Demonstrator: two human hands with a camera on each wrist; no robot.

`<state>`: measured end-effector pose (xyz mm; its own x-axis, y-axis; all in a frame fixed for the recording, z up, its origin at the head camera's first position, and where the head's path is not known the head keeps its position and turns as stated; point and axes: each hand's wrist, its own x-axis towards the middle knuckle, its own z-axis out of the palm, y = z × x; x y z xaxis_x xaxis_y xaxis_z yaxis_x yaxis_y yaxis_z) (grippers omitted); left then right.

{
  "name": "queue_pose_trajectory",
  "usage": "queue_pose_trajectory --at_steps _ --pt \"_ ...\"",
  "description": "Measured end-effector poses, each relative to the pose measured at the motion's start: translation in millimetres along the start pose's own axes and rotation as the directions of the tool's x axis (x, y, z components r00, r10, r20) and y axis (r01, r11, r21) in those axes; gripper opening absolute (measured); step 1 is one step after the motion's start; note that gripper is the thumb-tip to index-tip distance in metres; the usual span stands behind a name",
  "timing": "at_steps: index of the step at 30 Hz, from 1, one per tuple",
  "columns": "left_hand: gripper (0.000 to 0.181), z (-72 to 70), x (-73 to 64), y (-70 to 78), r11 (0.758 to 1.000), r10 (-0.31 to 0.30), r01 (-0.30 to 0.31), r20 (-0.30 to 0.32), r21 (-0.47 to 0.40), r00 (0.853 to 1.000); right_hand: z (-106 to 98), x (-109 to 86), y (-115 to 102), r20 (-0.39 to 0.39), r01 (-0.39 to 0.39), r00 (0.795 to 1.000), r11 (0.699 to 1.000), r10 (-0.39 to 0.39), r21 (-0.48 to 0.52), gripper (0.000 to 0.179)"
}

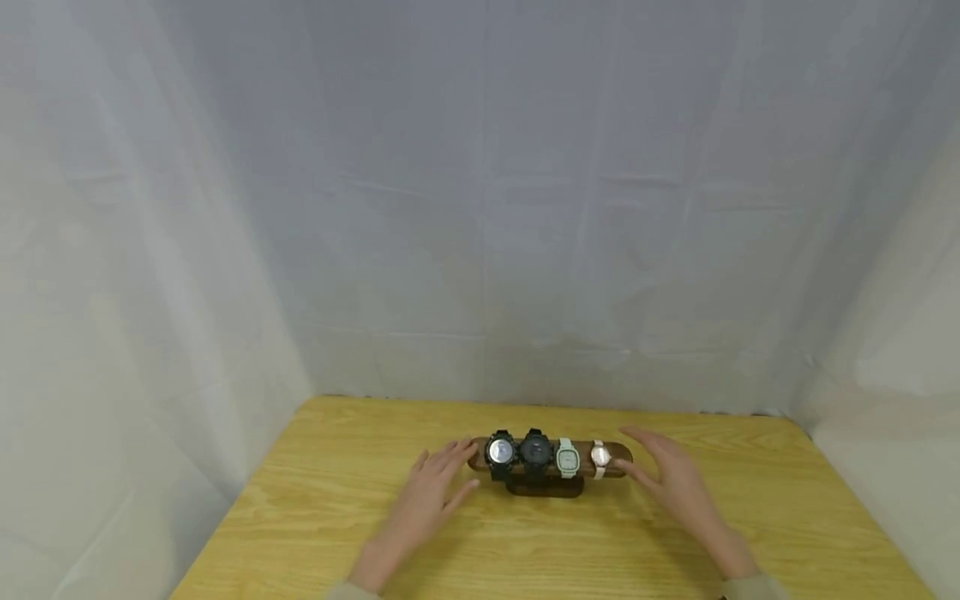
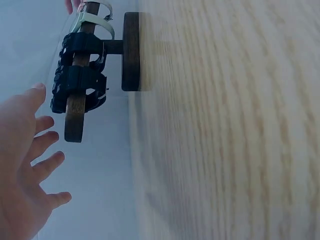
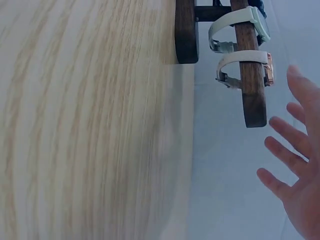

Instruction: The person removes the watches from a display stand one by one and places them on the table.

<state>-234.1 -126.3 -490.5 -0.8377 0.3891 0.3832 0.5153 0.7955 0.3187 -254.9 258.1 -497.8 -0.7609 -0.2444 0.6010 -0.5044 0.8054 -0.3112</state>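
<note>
Head view: at the lower left of centre, the left hand [image 1: 431, 492] reaches in over the table [image 1: 315, 492], its fingers spread and loosely extended, with hold of nothing. The left wrist view shows a gap between those fingertips and the near end of the bar. Just right of this hand, low in the middle of the frame, a dark wooden watch stand [image 1: 545, 490] sits on the table. Along its bar come a black watch with a silvery face [image 1: 500, 451], an all-black watch [image 1: 536, 450] touching or nearly so, a pale green square watch [image 1: 567, 459], and a small watch with a light strap [image 1: 600, 455]. At the bar's right end is the right hand [image 1: 677, 485], thumb and fingers wide apart and gripping nothing; the right wrist view shows its fingertips just beside the wood. A whitish cloth [image 1: 480, 208] hangs behind.
</note>
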Motion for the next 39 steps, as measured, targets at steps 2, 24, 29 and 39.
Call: queue_pose_trajectory --at_steps 2,24,29,39 --pt "0.054 3.0 -0.8 0.6 1.0 0.002 -0.002 0.013 0.004 1.0 5.0 1.8 -0.8 0.021 0.011 1.0 1.0 -0.011 0.023 0.058" --pt "0.07 13.4 0.4 1.9 0.99 0.028 -0.036 0.055 0.138 0.998 24.8 18.1 -9.8 0.184 0.022 0.982 0.996 -0.037 0.084 0.076" --pt "0.073 11.3 -0.9 4.1 0.985 0.023 -0.035 0.067 0.171 0.997 24.3 16.6 -11.1 0.187 0.023 0.982 0.997 -0.038 0.08 0.073" --pt "0.071 15.1 -1.9 6.0 0.984 0.004 -0.017 0.074 0.179 0.997 23.0 15.1 -11.3 0.203 -0.001 0.979 0.996 -0.017 0.088 0.07"
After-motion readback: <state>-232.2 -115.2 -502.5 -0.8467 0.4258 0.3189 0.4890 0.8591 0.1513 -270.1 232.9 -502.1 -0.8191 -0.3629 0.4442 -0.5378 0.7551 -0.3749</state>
